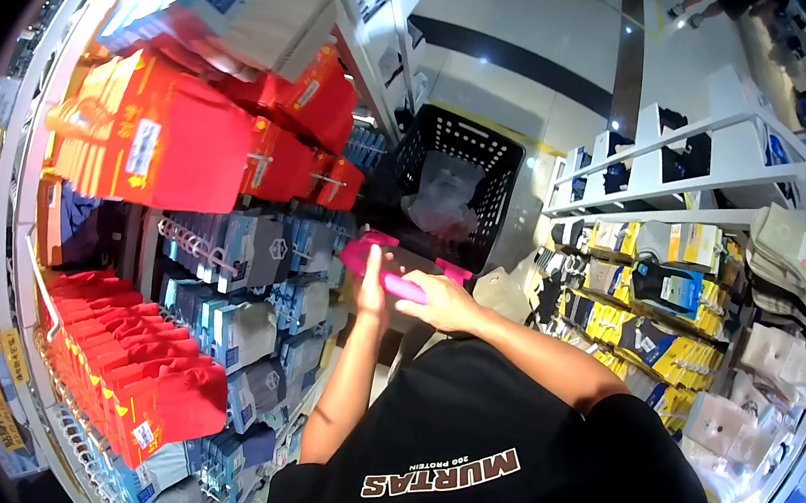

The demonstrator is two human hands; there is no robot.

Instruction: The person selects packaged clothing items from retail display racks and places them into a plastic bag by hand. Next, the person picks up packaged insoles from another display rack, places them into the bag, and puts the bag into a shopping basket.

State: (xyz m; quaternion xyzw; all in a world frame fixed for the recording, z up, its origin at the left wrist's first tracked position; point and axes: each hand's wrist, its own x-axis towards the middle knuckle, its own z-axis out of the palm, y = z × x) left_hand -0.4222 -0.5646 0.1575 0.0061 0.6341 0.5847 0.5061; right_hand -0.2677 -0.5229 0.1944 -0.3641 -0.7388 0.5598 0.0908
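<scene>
My right hand is closed around a bright pink bar-like handle in front of my chest. My left hand is at its left with the fingers stretched upward, and more of the pink shows behind them. Whether the left palm touches the handle I cannot tell. Just beyond my hands stands a black perforated shopping basket with a crumpled clear plastic bag inside. A second pink piece shows at the basket's near edge; its link to the handle is unclear.
On the left, a rack holds red packs, a lower row of red packs and grey-blue packs on hooks. Yellow-carded sock packs and beige packs hang from the right rack. A person's legs show far ahead.
</scene>
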